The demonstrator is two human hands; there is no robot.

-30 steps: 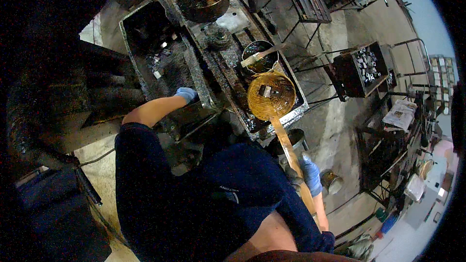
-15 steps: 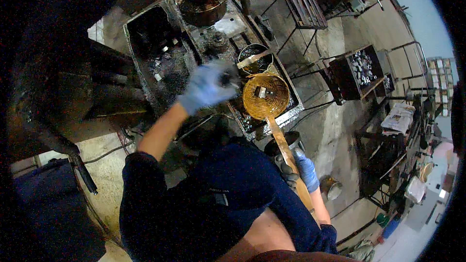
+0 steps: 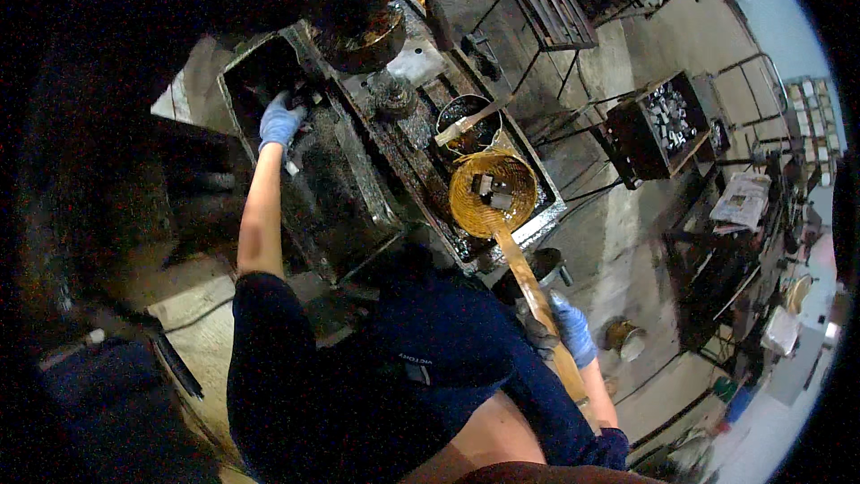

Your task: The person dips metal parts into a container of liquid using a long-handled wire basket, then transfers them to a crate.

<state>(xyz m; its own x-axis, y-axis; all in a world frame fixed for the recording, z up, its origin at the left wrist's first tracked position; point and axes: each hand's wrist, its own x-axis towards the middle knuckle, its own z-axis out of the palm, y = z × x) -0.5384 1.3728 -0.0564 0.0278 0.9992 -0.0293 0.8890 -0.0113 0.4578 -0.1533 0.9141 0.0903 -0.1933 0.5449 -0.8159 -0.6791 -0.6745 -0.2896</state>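
Observation:
My left hand [image 3: 281, 122], in a blue glove, reaches down into a dark metal trough [image 3: 369, 181]. Its thumb and fingers look apart, close to small grey metal blocks [image 3: 293, 167] lying there; the fingertips are partly lost in shadow. With my right hand [image 3: 574, 332], also gloved in blue, I grip the long wooden handle [image 3: 528, 282] of a round woven scoop [image 3: 463, 207]. Several small metal blocks [image 3: 501, 201] lie inside the scoop, which is over the near end of an oily tray [image 3: 548, 216].
Beyond the scoop is a round pot [image 3: 472, 145] with a flat brush [image 3: 457, 130] across its rim. A bin of metal pieces [image 3: 640, 137] stands to the right, near a slatted metal stand [image 3: 551, 9]. A metal can [image 3: 624, 338] sits on the floor.
My left hand has moved from beside the scoop, left and away, into the trough. More blocks show in the scoop now. My right hand still holds the handle.

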